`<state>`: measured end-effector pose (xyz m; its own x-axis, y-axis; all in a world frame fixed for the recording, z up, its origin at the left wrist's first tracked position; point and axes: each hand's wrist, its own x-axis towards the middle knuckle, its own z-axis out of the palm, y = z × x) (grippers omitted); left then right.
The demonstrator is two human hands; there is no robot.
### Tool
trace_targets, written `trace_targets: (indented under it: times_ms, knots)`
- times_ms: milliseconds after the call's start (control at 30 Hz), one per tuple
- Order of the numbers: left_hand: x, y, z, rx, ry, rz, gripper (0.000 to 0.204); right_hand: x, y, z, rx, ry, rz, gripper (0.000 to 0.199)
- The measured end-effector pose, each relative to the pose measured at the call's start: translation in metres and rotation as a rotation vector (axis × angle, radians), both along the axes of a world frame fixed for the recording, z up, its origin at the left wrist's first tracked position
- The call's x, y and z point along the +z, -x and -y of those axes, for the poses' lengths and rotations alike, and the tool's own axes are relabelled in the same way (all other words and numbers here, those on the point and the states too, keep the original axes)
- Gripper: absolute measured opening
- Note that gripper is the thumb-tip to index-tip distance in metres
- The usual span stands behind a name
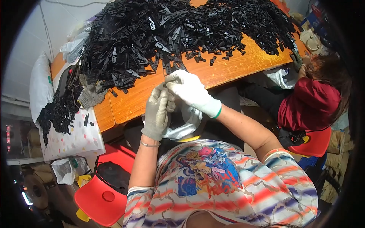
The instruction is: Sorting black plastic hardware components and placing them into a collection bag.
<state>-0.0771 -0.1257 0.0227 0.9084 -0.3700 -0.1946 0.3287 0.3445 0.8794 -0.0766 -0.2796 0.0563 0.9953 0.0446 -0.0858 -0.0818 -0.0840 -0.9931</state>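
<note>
Pillow (40, 89): white, lying at the far left, off the worktop's left end.
Dotted sheet (72, 138): white with coloured specks, lying beside the pillow; a small heap of black parts (57, 112) is resting on it.
Spare glove (90, 95): grey knit, crumpled, lying at the worktop's left edge, touching the main pile.
Red stool (100, 195): standing at lower left, a dark bag sitting on its seat.
Worktop (228, 66): orange wood, running across the upper picture.
Pile (182, 26): a great mass of small black plastic pieces, covering most of the worktop; loose pieces are trailing toward the near edge.
Left hand (156, 112): wearing a grey glove, held upright just below the worktop's near edge; fingers pressed together, tips meeting the other hand's.
Piece: whatever the two hands are working is sitting between their fingertips, too small and hidden to make out.
Right hand (190, 91): wearing a white glove with a green cuff, lying over the left; fingers curling together at the tips, apparently pinching, though what cannot be told.
Plastic bag (186, 123): white, hanging open just under both hands, in the lap.
Other person (311, 104): in a red top, sitting at right on a red stool, at the worktop's right end.
</note>
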Motion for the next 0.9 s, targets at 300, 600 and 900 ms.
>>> trace_targets:
  times_ms: [300,600,900]
  knots:
    - [-0.011,0.005,0.001,0.145,0.297,-0.151,0.027,0.000,0.001,-0.006,-0.052,-0.102,-0.053,0.026]
    - [-0.003,0.008,0.006,0.183,0.232,-0.190,0.018,-0.002,0.002,-0.008,-0.109,-0.200,-0.007,0.027]
    - [-0.005,0.010,0.004,0.157,0.122,-0.090,0.021,0.001,0.003,-0.011,-0.067,-0.181,-0.041,0.027]
